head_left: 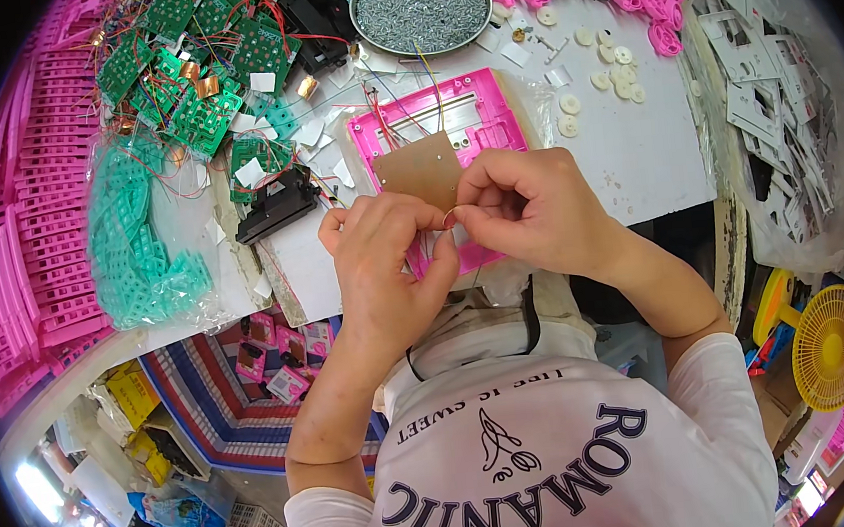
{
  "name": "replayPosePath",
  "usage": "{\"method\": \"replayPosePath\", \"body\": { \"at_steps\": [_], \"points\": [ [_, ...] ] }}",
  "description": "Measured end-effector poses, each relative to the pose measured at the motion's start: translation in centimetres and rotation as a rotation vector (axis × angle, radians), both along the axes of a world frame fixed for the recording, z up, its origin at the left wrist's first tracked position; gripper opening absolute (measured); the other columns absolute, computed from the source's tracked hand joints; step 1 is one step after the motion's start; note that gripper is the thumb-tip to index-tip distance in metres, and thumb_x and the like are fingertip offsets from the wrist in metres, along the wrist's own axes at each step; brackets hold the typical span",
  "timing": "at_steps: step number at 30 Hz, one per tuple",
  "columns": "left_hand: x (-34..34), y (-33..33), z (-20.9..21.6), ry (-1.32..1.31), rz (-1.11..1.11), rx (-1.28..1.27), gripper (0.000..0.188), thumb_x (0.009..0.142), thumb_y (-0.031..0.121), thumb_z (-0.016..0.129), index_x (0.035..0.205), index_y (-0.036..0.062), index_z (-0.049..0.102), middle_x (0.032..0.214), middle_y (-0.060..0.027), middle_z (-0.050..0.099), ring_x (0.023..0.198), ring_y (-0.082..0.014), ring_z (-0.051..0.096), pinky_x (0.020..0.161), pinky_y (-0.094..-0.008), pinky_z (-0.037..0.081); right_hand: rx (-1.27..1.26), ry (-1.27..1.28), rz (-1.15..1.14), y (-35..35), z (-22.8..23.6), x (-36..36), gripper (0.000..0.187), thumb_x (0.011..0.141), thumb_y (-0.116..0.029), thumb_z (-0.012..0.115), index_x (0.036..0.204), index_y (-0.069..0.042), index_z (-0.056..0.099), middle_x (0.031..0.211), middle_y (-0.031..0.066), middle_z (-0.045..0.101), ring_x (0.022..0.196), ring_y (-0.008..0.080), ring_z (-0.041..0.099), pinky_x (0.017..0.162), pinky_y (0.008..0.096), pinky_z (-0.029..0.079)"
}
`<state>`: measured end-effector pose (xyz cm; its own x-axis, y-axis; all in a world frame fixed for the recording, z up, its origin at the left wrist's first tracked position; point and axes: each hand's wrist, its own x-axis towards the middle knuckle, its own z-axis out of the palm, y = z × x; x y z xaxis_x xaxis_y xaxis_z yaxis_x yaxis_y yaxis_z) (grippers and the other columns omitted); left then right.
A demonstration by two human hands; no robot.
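A pink plastic housing (505,121) lies on the table in front of me, with thin coloured wires (376,112) rising from its far side. Over its middle rests a brown square board (421,171). My left hand (381,252) is at the board's near edge, its thumb and forefinger closed. My right hand (532,204) pinches beside it, fingertips almost meeting the left ones. Between them shows a thin reddish wire (449,218). Its ends are hidden by my fingers, and the housing's near side is partly covered by my hands.
Green circuit boards (208,117) with wires pile up at the far left, beside teal rubber sheets (128,234) and a black plastic part (276,204). A round tray (353,19) of screws stands behind the housing. White discs (622,54) lie right; pink parts (45,196) stack far left.
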<state>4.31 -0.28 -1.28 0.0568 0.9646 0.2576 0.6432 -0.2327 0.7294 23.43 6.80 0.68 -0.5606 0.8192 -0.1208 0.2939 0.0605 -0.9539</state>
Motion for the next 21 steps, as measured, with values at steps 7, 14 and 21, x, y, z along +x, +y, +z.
{"method": "replayPosePath", "body": {
  "at_steps": [7,14,21],
  "points": [
    [0.0,0.1,0.0,-0.15,0.004,-0.077,0.014,0.077,0.002,0.075,0.085,0.0108,0.067,0.085,0.0001,0.065,0.078,-0.0185,0.058,0.083,-0.0356,0.034,0.111,0.058,-0.019,-0.6,-0.8,-0.6,0.021,0.083,-0.003,0.073,0.103,-0.003,0.066,0.076,0.0064,0.068,0.061,0.0166,0.066,0.056,0.0286,0.053],
    [0.2,0.0,0.0,-0.545,0.079,-0.263,0.007,0.082,0.002,0.074,0.086,0.0061,0.069,0.083,-0.0011,0.067,0.075,-0.0156,0.061,0.076,-0.0316,0.041,0.482,0.122,-0.016,-2.1,-2.3,-0.3,0.037,0.08,0.0,0.076,0.117,-0.003,0.068,0.088,0.0093,0.071,0.07,0.021,0.07,0.06,0.0318,0.058],
    [0.1,-0.1,-0.5,-0.298,0.049,-0.117,0.009,0.083,0.003,0.075,0.089,0.0065,0.07,0.085,-0.0017,0.068,0.075,-0.0154,0.062,0.078,-0.0323,0.041,0.344,0.242,-0.198,-3.1,-2.9,-1.1,0.017,0.083,0.003,0.075,0.1,0.0,0.073,0.099,0.015,0.076,0.073,0.0225,0.074,0.064,0.0288,0.06]
  ]
}}
